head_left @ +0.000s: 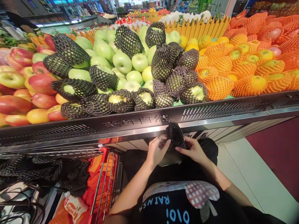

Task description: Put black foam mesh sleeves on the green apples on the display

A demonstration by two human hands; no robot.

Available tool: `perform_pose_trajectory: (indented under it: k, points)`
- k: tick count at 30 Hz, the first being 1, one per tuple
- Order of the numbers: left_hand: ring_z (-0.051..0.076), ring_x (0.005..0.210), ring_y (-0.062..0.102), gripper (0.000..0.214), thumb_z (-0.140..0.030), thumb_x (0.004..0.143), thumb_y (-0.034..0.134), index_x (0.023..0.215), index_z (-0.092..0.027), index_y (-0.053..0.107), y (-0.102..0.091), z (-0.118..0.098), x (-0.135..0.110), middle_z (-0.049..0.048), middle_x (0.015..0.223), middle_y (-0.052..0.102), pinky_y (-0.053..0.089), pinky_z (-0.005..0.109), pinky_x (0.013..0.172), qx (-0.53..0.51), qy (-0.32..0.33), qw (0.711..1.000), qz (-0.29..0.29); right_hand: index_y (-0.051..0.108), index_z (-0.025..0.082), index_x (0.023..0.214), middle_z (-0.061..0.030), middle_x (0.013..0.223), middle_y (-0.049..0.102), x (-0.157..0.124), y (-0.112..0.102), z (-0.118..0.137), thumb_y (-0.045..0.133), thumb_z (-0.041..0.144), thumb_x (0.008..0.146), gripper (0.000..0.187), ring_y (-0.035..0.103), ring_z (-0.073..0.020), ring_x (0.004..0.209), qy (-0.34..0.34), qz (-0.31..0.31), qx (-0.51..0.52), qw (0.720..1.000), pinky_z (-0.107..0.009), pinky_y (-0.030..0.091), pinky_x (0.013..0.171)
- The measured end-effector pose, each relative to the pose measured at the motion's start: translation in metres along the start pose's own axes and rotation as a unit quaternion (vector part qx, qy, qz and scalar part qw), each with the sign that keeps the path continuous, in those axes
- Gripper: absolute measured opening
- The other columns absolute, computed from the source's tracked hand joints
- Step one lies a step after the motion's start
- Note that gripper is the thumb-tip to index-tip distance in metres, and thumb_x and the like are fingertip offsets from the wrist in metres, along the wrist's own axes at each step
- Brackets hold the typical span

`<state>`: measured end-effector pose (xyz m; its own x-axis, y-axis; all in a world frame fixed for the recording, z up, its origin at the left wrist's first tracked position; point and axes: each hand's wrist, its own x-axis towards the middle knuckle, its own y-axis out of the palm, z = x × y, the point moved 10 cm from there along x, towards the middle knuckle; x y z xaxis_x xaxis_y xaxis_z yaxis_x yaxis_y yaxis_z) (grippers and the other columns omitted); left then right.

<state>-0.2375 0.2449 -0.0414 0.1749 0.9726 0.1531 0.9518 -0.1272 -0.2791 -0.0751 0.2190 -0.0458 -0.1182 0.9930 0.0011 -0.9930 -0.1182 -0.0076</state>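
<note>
Low in front of my body, below the display's metal edge, both hands hold one black foam net sleeve (175, 134). My left hand (158, 151) pinches its left side with curled fingers. My right hand (192, 150) grips its lower right side. I cannot tell whether a fruit sits inside the sleeve. Just above, green apples (122, 62) lie on the stand, many of them wrapped in the same black net sleeves (177, 79).
A metal rail (140, 121) with printed characters fronts the fruit stand. Red and yellow apples (35, 84) lie at left, fruit in orange nets (247, 68) at right. A red wire cart (106, 183) holding black and orange nets stands at my left. White floor tiles (252, 174) lie to the right.
</note>
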Motion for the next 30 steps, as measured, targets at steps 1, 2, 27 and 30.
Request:
perform_pose_trajectory:
  k: [1,2,27,30]
  points:
    - [0.012,0.062,0.062,0.024,-0.044,0.087,0.061,0.079,-0.021,0.061,-0.002,0.009,0.001,0.0002,0.076,0.069,0.053,0.024,0.058,-0.035,-0.033,0.999,-0.002,0.059,0.021,0.066,0.0027,0.07,0.058,0.0,-0.008,0.003,0.08,0.036,0.068,0.027,0.051,-0.0159,0.071,-0.009,-0.022,0.01,1.0,-0.029,0.043,0.068]
    - [0.012,0.059,0.06,0.028,-0.047,0.086,0.061,0.078,-0.02,0.06,-0.002,0.017,0.001,-0.001,0.069,0.066,0.051,0.023,0.055,-0.074,-0.067,0.995,0.006,0.056,0.021,0.063,0.0032,0.069,0.056,0.0,-0.017,0.005,0.079,0.035,0.069,0.028,0.05,-0.0152,0.07,-0.017,-0.051,0.027,0.998,-0.028,0.042,0.067]
    - [0.018,0.077,0.058,0.057,-0.063,0.063,0.079,0.088,-0.013,0.07,0.069,0.055,-0.028,0.0041,0.08,0.065,0.041,0.028,0.074,-0.287,-0.189,0.924,0.167,0.07,0.024,0.085,-0.0047,0.091,0.062,-0.001,-0.011,-0.029,0.077,0.046,0.072,0.027,0.058,-0.0227,0.087,-0.038,-0.023,0.0,0.999,-0.036,0.048,0.081]
    - [0.017,0.076,0.053,0.046,-0.059,0.069,0.076,0.076,-0.015,0.065,0.049,0.052,-0.015,0.0023,0.078,0.06,0.04,0.028,0.074,-0.207,-0.116,0.968,0.08,0.066,0.022,0.08,-0.0014,0.075,0.059,-0.014,-0.001,-0.066,0.067,0.059,0.077,0.037,0.055,-0.0194,0.071,0.066,-0.029,0.106,0.992,-0.033,0.048,0.072]
